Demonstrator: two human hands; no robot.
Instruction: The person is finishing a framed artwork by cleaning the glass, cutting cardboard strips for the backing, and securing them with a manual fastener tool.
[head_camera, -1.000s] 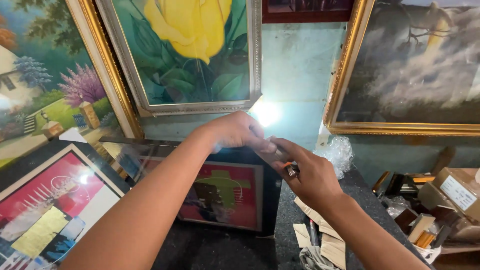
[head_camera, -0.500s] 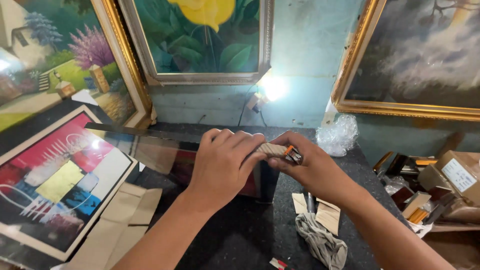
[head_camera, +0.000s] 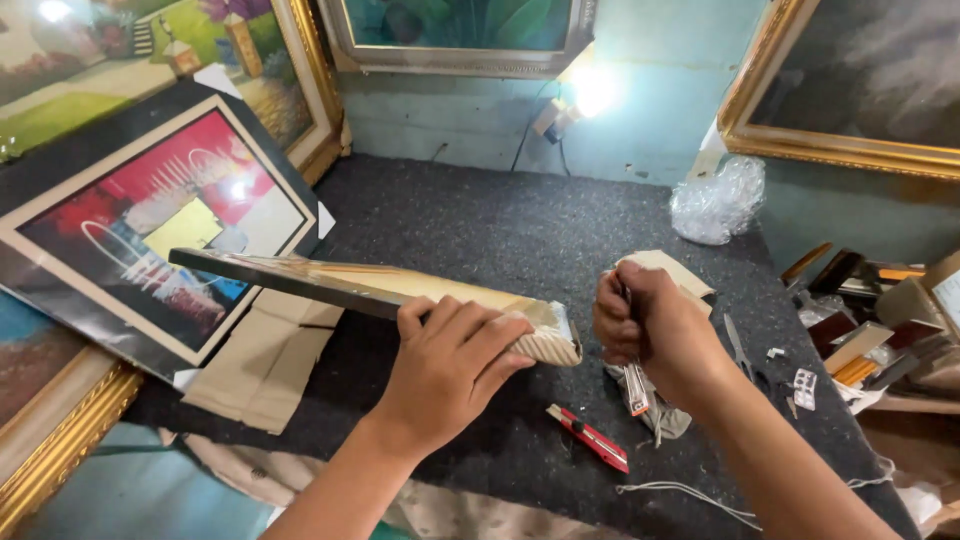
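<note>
Dark speckled felt-like worktop (head_camera: 480, 230) against pale teal wall (head_camera: 650, 110), lit bulb (head_camera: 592, 92) low on wall

Left hand (head_camera: 450, 360) closed over end of long frame moulding (head_camera: 350, 285), held above worktop centre; right hand (head_camera: 650, 330) fisted round utility knife (head_camera: 636, 385), blade down, just right of moulding end

Second cutter, red (head_camera: 588, 438), on worktop; three gold-framed paintings; one bubble-wrap wad (head_camera: 718, 200)

Brown cardboard box (head_camera: 915, 300) with white label (head_camera: 951, 292), far right
</note>
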